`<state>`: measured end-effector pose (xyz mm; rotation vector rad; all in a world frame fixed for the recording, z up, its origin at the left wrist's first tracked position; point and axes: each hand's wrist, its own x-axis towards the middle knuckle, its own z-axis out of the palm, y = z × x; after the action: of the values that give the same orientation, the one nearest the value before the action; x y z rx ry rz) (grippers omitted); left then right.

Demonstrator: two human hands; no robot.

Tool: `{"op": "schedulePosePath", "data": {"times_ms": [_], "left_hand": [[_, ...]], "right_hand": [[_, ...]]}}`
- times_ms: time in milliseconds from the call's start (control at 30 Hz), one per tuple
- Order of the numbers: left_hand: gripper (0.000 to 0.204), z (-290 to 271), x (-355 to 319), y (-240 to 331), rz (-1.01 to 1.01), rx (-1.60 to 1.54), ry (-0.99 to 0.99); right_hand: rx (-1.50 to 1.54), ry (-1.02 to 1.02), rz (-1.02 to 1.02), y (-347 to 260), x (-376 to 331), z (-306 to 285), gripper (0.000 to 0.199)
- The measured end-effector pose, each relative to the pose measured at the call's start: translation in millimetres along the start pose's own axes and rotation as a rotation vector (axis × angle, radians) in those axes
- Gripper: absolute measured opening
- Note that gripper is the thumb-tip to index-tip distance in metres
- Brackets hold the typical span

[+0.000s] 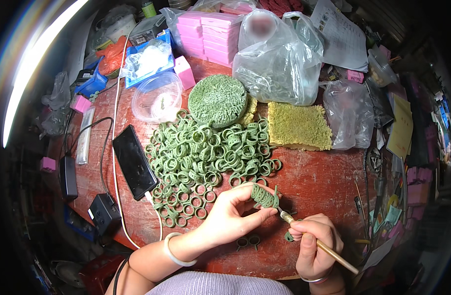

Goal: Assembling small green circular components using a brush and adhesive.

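Observation:
My left hand (235, 211) is closed around a short stack of green rings (263, 196), pinched between thumb and fingers. A thin pen-like tool (327, 248) with a tan handle and metal collar sits in the grip of my right hand (316, 243). Its narrow tip meets or nearly meets the stack beside my left thumb; contact is too small to tell. Close to my right fingers is a loose green ring (289, 237). Beyond my left hand spreads a large heap of green rings (205, 152). Two dark rings (248, 242) lie on the table below my hands.
A round green textured disc (217, 101) and yellow textured block (299, 125) stand behind the heap. A black phone (135, 162) with a white cable lies left on the red table (95, 167). Plastic bags (279, 64), pink blocks (205, 37) and a clear tub (156, 98) line the back.

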<state>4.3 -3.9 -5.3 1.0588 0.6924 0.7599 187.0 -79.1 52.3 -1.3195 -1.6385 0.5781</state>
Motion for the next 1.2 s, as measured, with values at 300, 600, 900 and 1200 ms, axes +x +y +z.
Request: {"op": "schedulePosePath", "data": {"times_ms": [300,600,900,1200], "left_hand": [[0.030,-1.8,0.3,2.2,0.061,0.087,-0.006],[0.030,-1.8,0.8,-2.1,0.042,0.050,0.007],[0.029,1.4,0.5,-0.9,0.034,0.030,0.031],[0.032,-1.9,2.5,6.5,0.036,-0.181,0.016]], "right_hand": [[0.178,-0.005,0.089,4.2,-0.2,-3.4,0.021],[0.153,0.046,0.089,4.6,-3.2,-4.8,0.019],[0.052,-0.011,0.082,1.5,1.3,-2.6,0.013],[0.126,0.052,0.010,4.9,-2.1,-6.4,0.020]]}}
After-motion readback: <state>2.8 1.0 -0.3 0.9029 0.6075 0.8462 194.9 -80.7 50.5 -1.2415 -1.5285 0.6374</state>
